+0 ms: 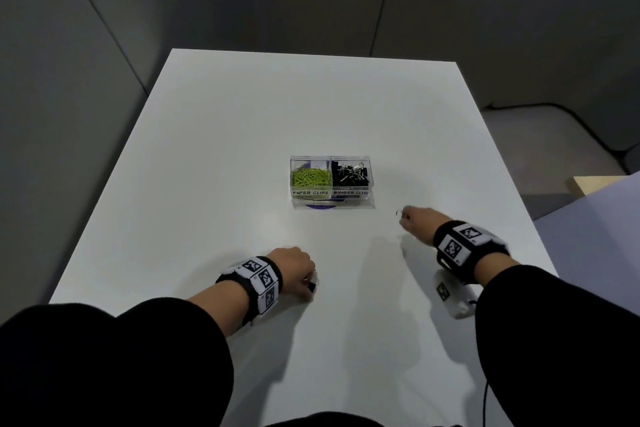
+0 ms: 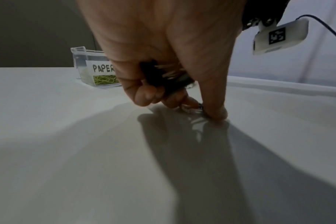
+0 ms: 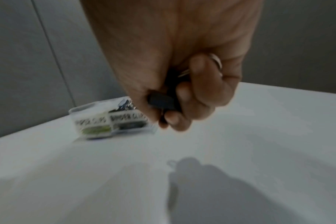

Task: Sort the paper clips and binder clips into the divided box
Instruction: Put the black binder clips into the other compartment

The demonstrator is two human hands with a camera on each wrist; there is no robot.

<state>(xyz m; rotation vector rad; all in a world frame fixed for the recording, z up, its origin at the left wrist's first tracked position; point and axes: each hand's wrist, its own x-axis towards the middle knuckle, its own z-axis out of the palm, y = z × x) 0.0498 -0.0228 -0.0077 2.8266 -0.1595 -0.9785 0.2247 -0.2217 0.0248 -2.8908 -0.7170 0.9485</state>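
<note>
A clear divided box (image 1: 331,192) stands mid-table, green paper clips (image 1: 311,177) in its left half and black binder clips (image 1: 351,174) in its right half. My left hand (image 1: 298,269) is low on the near table, fingers curled round black binder clips (image 2: 169,78) in the palm, while thumb and a finger pinch a small clip (image 2: 199,106) against the tabletop. My right hand (image 1: 414,220) hovers right of the box, gripping black binder clips (image 3: 161,100); a wire loop (image 1: 397,212) sticks out at its fingertips.
The white table (image 1: 242,135) spreads round the box, with grey wall panels behind. A wooden edge (image 1: 588,184) and a pale surface lie off the table's right side. A purple disc (image 1: 320,206) shows under the box front.
</note>
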